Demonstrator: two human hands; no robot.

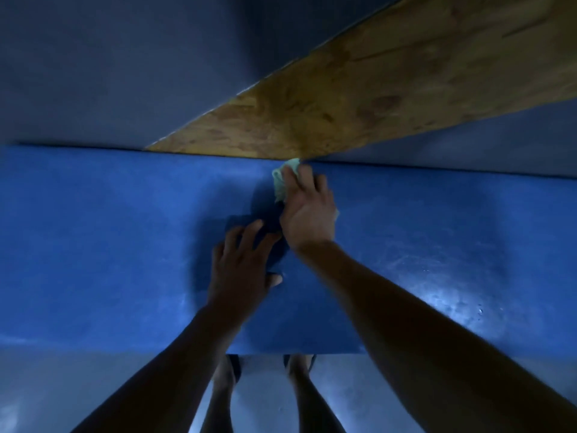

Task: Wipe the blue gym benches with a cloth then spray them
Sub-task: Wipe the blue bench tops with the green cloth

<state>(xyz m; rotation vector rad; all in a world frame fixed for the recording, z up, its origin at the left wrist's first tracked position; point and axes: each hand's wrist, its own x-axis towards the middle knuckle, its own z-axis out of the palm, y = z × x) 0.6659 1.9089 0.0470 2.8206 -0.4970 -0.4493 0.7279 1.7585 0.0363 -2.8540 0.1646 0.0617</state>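
A wide blue gym bench (109, 239) runs across the whole view below me. My right hand (307, 210) presses a pale green cloth (282, 179) flat against the bench top near its far edge, with the cloth showing past the fingers. My left hand (240, 264) rests on the bench surface with its fingers spread, closer to me and just left of the right hand. No spray bottle is in view.
A slanted wooden board (359, 98) rises from the bench's far edge toward the upper right. A dark grey wall (109, 73) stands behind. My legs (299, 398) and the grey floor (46, 395) show below the bench's near edge.
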